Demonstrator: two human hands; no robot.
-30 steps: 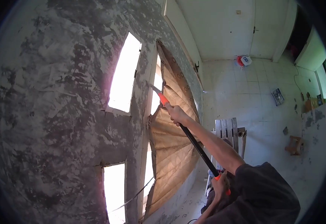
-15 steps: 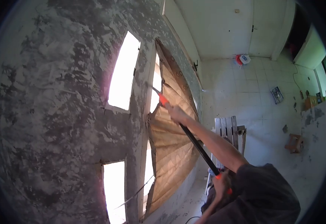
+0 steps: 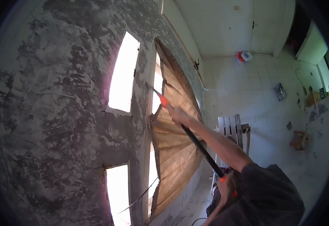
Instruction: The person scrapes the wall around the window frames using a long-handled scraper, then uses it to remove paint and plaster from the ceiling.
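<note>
Head view: both hands grip a long-handled tool (image 3: pixel 201 147) with a black shaft and orange fittings, held slanting up toward a rough grey plastered wall (image 3: pixel 59 113). The right hand (image 3: pixel 179 116), at the end of the outstretched arm, has its fingers (image 3: pixel 176 111) wrapped fully round the shaft just below the upper orange collar. The left hand (image 3: pixel 227 185), low and close to the dark sleeve (image 3: pixel 266 196), is closed round the orange lower end of the shaft; it is blurred, so single fingers cannot be told apart. The tool's metal tip touches the pale window frame (image 3: pixel 148 113), between a bright window opening (image 3: pixel 123 73) and a brown quilted sheet (image 3: pixel 174 150) that hangs over the next opening. A folded stepladder (image 3: pixel 230 126) stands behind the forearm on the tiled floor (image 3: pixel 255 94). A small wooden stool (image 3: pixel 299 140) sits well apart.
</note>
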